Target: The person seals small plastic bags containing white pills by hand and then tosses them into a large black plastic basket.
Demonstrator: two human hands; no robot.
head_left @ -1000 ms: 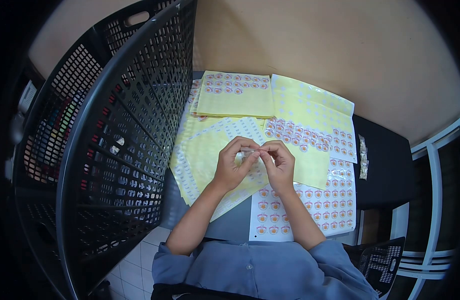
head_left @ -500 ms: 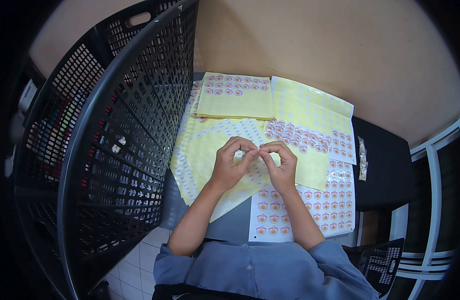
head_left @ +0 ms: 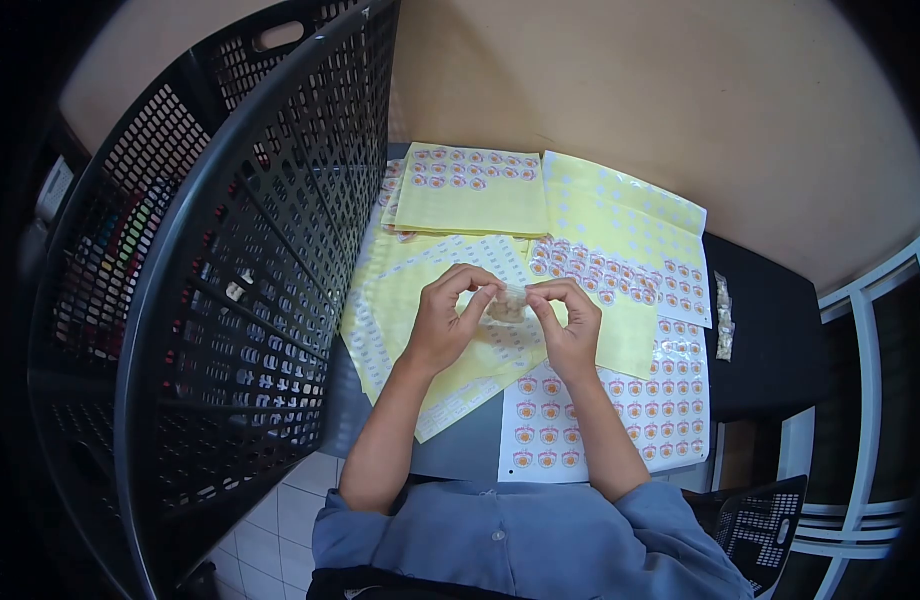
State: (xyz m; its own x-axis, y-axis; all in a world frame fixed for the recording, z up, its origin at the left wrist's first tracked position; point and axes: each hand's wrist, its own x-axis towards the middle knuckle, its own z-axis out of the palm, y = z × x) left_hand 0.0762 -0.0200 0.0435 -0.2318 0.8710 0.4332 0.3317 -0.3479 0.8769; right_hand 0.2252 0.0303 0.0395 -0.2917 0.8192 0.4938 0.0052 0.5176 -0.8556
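A small clear bag (head_left: pixel 508 305) with pale contents hangs between my two hands, above the yellow sheets. My left hand (head_left: pixel 454 318) pinches its upper left corner between thumb and fingers. The upper right corner is pinched by my right hand (head_left: pixel 568 322). Beneath the hands lie yellow backing sheets (head_left: pixel 400 335) with rows of small pale marks. To the right, a white sheet of round orange-and-pink stickers (head_left: pixel 680 385) reaches towards the table's front edge.
A tall black perforated basket (head_left: pixel 250 240) stands at the left. Behind my hands is a yellow sheet partly covered with stickers (head_left: pixel 470 205). A strip of small filled packets (head_left: pixel 724 318) lies on the black surface (head_left: pixel 775 340) at the right.
My hands have moved slightly apart, my left hand to the left and my right hand a little to the right. The bag now shows spread between them.
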